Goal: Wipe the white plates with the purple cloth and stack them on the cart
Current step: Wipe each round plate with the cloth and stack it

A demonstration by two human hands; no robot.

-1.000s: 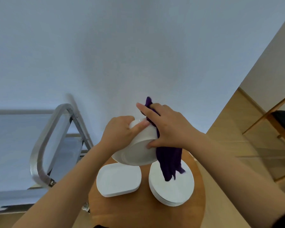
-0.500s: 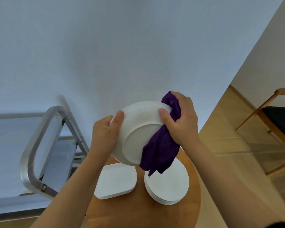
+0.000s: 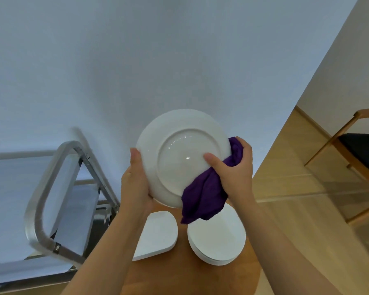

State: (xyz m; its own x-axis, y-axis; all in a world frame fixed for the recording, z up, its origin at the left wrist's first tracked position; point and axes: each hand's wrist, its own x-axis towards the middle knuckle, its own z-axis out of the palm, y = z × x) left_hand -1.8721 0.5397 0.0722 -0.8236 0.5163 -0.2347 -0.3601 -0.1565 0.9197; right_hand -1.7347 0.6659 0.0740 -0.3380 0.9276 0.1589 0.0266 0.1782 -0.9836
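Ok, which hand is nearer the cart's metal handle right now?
Left. The left hand grips the raised plate at its cart-side edge, closer to the handle. The right hand holds the purple cloth on the plate's far side.

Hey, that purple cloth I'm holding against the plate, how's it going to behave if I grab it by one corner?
Probably floppy: the cloth bunches under the right hand and droops past the plate. It looks light and soft, so likely it would just dangle.

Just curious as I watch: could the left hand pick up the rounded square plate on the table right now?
Probably not yet. The left hand grips the round plate being wiped. The square plate lies uncovered just below it, so the way looks free once the hand lets go.
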